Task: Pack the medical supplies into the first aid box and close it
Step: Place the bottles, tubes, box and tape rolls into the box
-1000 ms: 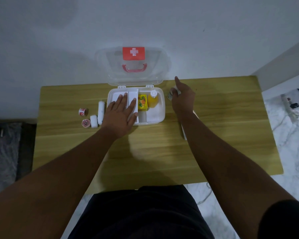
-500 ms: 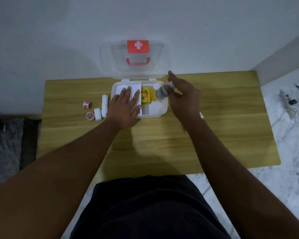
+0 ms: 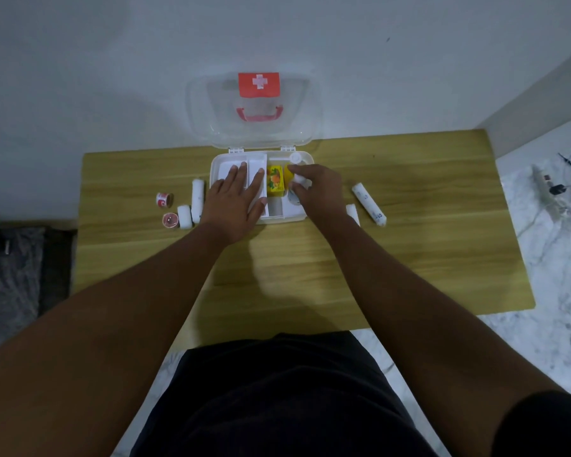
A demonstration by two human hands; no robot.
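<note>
White wall behind, pale wooden table [image 3: 409, 258] under my arms, and the first aid box [image 3: 305, 215] at its far edge, clear lid [image 3: 208, 127] propped against the wall. My left hand [image 3: 236, 206] lies flat, fingers spread, on the white tray in the box's left half, pinning it. My right hand [image 3: 317, 189] is curled round a small white bottle [image 3: 299, 181] over the right compartment, beside the yellow carton [image 3: 275, 181] and an orange bottle with a white cap [image 3: 295, 158].

I judge it best to lower it upright into the free corner, then let go.

Left of the box I count two white rolls [image 3: 197, 199] and two small red-and-white tape rolls [image 3: 164, 199]; toward the right edge, two more white rolls [image 3: 368, 203], one partly behind my wrist.
</note>
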